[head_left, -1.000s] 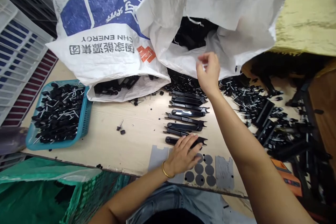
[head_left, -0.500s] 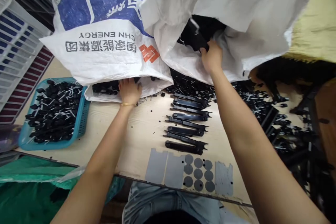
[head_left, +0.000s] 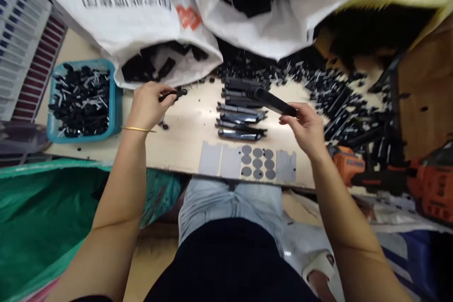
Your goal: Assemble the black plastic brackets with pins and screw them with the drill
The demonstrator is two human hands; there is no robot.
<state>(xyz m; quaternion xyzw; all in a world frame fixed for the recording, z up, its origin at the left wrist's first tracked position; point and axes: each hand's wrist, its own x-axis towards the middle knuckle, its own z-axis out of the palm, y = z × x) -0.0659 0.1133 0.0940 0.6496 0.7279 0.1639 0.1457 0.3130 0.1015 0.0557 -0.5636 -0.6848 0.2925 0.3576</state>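
Observation:
My right hand [head_left: 307, 128] is closed on a long black plastic handle part [head_left: 271, 100], held above the table to the right of a row of several similar black handle parts [head_left: 239, 113]. My left hand [head_left: 147, 104] pinches a thin black part [head_left: 172, 95] just in front of the left white woven sack [head_left: 141, 14], whose mouth spills more black pieces. A second white sack [head_left: 283, 14] lies open behind the row, with black parts inside.
A blue basket [head_left: 115, 104] of small black pieces with metal pins sits at the left. A heap of loose black parts [head_left: 339, 104] covers the table's right side. An orange power tool [head_left: 389, 179] lies at the right edge. Grey pads and discs [head_left: 247, 163] line the wooden table [head_left: 191, 137] front edge.
Both hands have come back out of the sacks towards me, each holding a black part. The camera has tilted downward, showing my lap and the orange tool.

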